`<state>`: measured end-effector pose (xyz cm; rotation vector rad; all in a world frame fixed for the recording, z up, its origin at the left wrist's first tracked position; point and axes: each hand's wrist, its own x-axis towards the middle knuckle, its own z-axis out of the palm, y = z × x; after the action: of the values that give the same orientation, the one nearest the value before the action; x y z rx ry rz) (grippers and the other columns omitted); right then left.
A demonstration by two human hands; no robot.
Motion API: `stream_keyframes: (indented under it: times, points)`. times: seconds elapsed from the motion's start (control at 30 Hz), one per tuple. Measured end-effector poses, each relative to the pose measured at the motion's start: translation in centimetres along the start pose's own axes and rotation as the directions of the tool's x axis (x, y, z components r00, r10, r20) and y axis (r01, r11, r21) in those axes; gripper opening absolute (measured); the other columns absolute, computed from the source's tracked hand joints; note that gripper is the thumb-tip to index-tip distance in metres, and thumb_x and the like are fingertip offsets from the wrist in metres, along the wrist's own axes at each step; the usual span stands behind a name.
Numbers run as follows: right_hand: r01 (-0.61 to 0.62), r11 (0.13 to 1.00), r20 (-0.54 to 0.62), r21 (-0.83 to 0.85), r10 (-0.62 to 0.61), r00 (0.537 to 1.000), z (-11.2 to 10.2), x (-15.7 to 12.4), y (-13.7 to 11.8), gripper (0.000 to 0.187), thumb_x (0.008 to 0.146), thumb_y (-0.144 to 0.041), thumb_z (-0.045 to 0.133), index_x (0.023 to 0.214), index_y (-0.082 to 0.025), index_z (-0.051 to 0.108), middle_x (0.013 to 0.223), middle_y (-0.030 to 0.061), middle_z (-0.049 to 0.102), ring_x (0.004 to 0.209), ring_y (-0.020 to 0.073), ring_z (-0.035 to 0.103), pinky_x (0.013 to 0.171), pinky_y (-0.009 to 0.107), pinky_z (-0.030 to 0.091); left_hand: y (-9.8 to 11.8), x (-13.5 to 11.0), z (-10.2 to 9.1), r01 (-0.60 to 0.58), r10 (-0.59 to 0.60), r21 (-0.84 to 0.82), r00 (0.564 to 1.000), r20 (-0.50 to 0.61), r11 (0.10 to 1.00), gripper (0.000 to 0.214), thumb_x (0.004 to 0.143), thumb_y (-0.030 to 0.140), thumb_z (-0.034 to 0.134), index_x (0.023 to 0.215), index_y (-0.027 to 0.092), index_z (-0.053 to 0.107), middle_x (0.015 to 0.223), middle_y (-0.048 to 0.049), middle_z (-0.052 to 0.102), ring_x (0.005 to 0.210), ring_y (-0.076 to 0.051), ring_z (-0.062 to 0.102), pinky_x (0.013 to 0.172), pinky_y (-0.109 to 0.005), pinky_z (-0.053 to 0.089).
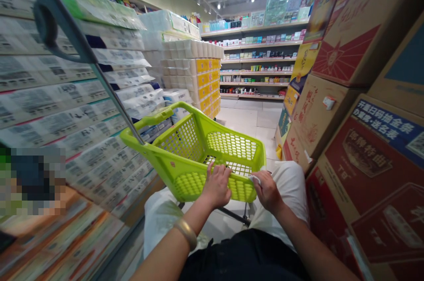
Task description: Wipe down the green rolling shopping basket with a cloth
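A lime-green plastic shopping basket on wheels [185, 157] stands tilted in the aisle in front of me, with its grey pull handle [49, 20] rising up to the left. My left hand [217, 184] rests on the near rim of the basket with its fingers curled over the edge. My right hand [266, 190] sits just right of it, closed on a small white cloth or tissue [255, 179] pressed against the basket's near wall. A bangle is on my left wrist. The basket looks empty inside.
Packs of tissue paper [66, 113] fill the shelves on the left. Stacked cardboard boxes [364, 95] line the right. A tall stack of toilet rolls [198, 73] stands ahead, with shelves of bottles [258, 64] beyond and tiled floor [248, 122] between.
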<state>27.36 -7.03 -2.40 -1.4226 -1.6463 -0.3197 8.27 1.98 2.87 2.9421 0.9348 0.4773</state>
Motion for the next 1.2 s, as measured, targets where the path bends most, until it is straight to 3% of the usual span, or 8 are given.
stream_keyframes:
  times: [0.37,0.6,0.73,0.83,0.93,1.03,1.1,1.2]
  points:
    - [-0.033,0.998,-0.032,-0.047,0.032,0.999,1.2,-1.0,-1.7,0.021,0.096,-0.023,0.039,0.101,-0.019,0.059,0.090,0.0075,0.066,0.085,0.0207,0.060,0.082,0.038,0.045,-1.9,1.1,-0.3,-0.057,0.056,-0.006,0.998,-0.010,0.998,0.038,0.066,0.022,0.054,0.104,0.022,0.052,0.105,-0.0068,0.055,0.110,-0.026,0.048,0.117,-0.048,0.008]
    - [0.077,0.997,0.019,0.026,-0.078,0.997,2.5,-0.4,-2.8,0.025,0.095,-0.018,0.039,0.116,-0.020,0.053,0.097,0.0072,0.066,0.089,0.0196,0.060,0.082,0.037,0.046,-4.6,1.9,-0.4,-0.026,0.021,-0.109,0.999,-0.046,0.994,0.026,0.069,0.019,0.050,0.094,0.022,0.053,0.110,-0.0065,0.057,0.119,-0.025,0.046,0.117,-0.051,0.014]
    - [0.132,0.990,0.063,0.053,-0.135,0.989,2.7,0.4,-1.8,0.024,0.094,-0.018,0.041,0.115,-0.021,0.053,0.097,0.0068,0.064,0.093,0.0202,0.057,0.088,0.038,0.044,-6.6,2.2,-0.5,0.009,-0.017,-0.145,0.999,-0.052,0.989,0.025,0.068,0.014,0.046,0.091,0.021,0.054,0.118,-0.0069,0.057,0.131,-0.025,0.037,0.116,-0.053,0.016]
    - [0.083,0.997,0.051,-0.001,-0.083,0.995,2.7,1.1,-0.3,0.021,0.095,-0.020,0.040,0.109,-0.022,0.056,0.096,0.0059,0.064,0.092,0.0202,0.056,0.091,0.039,0.042,-7.7,1.9,-0.6,0.095,-0.102,-0.118,0.993,-0.058,0.988,0.028,0.068,0.012,0.046,0.093,0.019,0.056,0.131,-0.0093,0.052,0.136,-0.029,0.030,0.116,-0.055,0.016]
    - [0.003,0.998,0.037,-0.058,-0.001,0.999,3.0,1.6,0.5,0.021,0.095,-0.022,0.039,0.106,-0.022,0.057,0.094,0.0057,0.063,0.092,0.0207,0.055,0.092,0.039,0.040,-7.7,0.4,-0.4,0.118,-0.130,-0.107,0.985,-0.116,0.987,0.045,0.068,0.014,0.049,0.112,0.016,0.053,0.143,-0.0134,0.038,0.140,-0.033,0.021,0.115,-0.058,0.015]
    - [-0.038,0.996,0.019,-0.078,0.039,0.999,3.8,1.7,0.1,0.021,0.095,-0.023,0.039,0.104,-0.022,0.058,0.095,0.0058,0.063,0.095,0.0210,0.053,0.097,0.041,0.036,-6.6,-1.7,0.2,-0.067,0.050,-0.137,0.991,-0.122,0.988,0.060,0.069,0.020,0.055,0.128,0.019,0.044,0.145,-0.0114,0.036,0.141,-0.032,0.021,0.115,-0.056,0.019]
    - [-0.047,0.996,0.009,-0.079,0.048,0.999,4.4,1.7,-0.6,0.021,0.095,-0.023,0.039,0.104,-0.021,0.058,0.096,0.0059,0.063,0.096,0.0210,0.052,0.099,0.041,0.034,-5.9,-2.6,0.6,-0.116,0.102,-0.138,0.989,-0.107,0.984,0.062,0.069,0.030,0.062,0.128,0.021,0.045,0.140,-0.0117,0.040,0.140,-0.034,0.021,0.114,-0.057,0.022]
    - [-0.080,0.991,-0.008,-0.103,0.080,0.997,5.5,2.0,-2.2,0.022,0.095,-0.022,0.038,0.102,-0.021,0.059,0.094,0.0058,0.063,0.095,0.0207,0.052,0.100,0.040,0.031,-5.7,-3.0,1.3,-0.061,0.051,-0.098,0.993,-0.104,0.993,0.055,0.069,0.039,0.069,0.117,0.019,0.051,0.129,-0.0137,0.047,0.139,-0.036,0.023,0.112,-0.057,0.027]
